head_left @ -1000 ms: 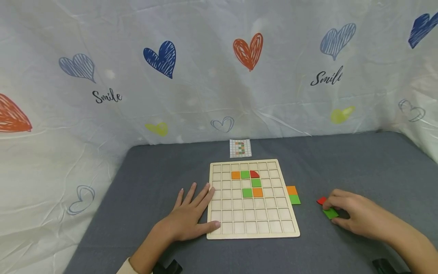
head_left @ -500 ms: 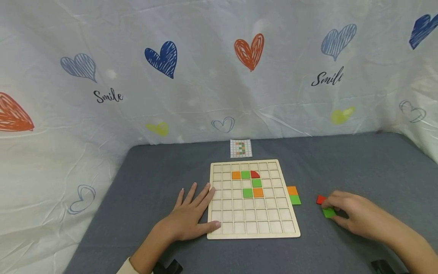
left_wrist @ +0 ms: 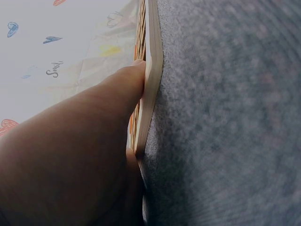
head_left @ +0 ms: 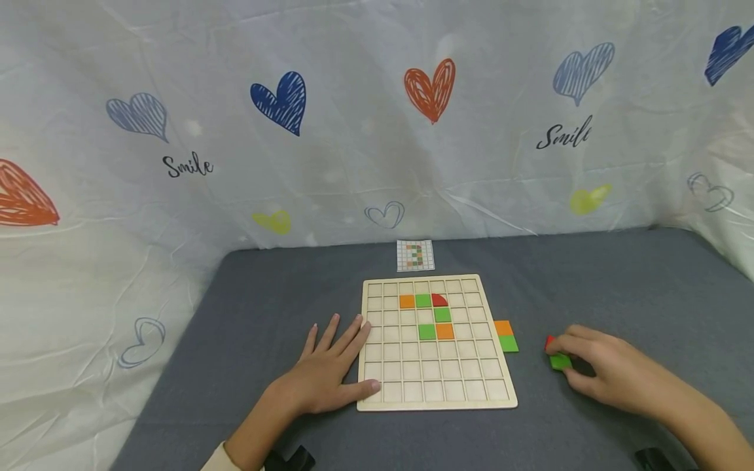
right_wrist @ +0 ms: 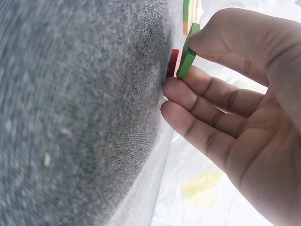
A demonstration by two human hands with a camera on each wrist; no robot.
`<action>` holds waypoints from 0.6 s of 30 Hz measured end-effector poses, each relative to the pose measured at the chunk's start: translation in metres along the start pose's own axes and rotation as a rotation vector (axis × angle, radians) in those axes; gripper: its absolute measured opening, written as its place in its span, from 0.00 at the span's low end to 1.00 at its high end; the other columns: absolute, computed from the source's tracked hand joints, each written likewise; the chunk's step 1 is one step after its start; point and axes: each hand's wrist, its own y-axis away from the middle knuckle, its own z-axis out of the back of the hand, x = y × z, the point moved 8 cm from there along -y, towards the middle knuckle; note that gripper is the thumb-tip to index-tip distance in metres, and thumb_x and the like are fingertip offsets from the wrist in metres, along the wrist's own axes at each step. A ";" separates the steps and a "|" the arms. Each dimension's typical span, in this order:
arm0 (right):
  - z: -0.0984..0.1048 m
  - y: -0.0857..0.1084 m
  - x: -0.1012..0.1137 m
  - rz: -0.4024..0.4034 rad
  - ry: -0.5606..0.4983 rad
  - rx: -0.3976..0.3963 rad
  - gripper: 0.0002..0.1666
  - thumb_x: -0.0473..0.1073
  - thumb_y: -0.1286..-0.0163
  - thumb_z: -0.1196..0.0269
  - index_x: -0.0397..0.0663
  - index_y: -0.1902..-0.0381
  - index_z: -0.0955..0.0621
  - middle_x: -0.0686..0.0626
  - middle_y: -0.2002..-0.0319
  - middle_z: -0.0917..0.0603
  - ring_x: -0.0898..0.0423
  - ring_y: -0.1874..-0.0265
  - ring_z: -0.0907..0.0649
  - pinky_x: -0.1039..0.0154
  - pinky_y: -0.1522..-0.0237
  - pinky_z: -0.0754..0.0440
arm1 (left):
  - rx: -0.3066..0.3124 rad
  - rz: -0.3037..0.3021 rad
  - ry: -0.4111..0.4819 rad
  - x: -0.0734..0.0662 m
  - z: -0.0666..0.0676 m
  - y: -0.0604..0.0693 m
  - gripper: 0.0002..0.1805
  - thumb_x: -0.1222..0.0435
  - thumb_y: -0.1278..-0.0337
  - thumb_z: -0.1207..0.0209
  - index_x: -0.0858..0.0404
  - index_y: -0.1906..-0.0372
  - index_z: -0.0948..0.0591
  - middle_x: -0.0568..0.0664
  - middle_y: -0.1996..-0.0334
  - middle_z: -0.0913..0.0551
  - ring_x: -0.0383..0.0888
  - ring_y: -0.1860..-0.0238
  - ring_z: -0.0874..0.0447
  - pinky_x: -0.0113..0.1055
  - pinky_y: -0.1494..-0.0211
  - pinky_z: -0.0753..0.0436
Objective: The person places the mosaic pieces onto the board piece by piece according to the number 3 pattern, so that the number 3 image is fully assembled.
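Observation:
The wooden grid board [head_left: 412, 371] carries several coloured tiles: orange, green and a rounded red one [head_left: 438, 300]. Spread flat, my left hand [head_left: 321, 379] rests at the board's left edge, thumb and fingertips on it; in the left wrist view the thumb [left_wrist: 127, 82] lies on the board's rim [left_wrist: 151, 75]. My right hand [head_left: 612, 366] pinches a green tile [head_left: 559, 362] between thumb and fingers, right of the board. The right wrist view shows that green tile [right_wrist: 187, 63] tilted in the hand [right_wrist: 240, 99], with a red piece [right_wrist: 172, 63] just beyond it.
An orange tile [head_left: 503, 328] and a green tile [head_left: 508, 343] lie against the board's right edge. Behind the board is a small printed pattern card [head_left: 415, 256]. A white curtain with printed hearts stands behind the grey table [head_left: 283, 281].
My right hand has shifted slightly left with the green tile, which now looks raised and covers part of the red piece. The left hand stays in place.

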 end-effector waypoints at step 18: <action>-0.006 -0.018 0.023 0.117 -0.066 -0.065 0.26 0.26 0.54 0.27 0.57 0.59 0.15 0.66 0.62 0.25 0.69 0.67 0.26 0.78 0.68 0.31 | 0.010 0.003 -0.017 0.000 0.000 0.001 0.53 0.27 0.40 0.54 0.48 0.18 0.54 0.42 0.19 0.59 0.55 0.21 0.72 0.64 0.27 0.68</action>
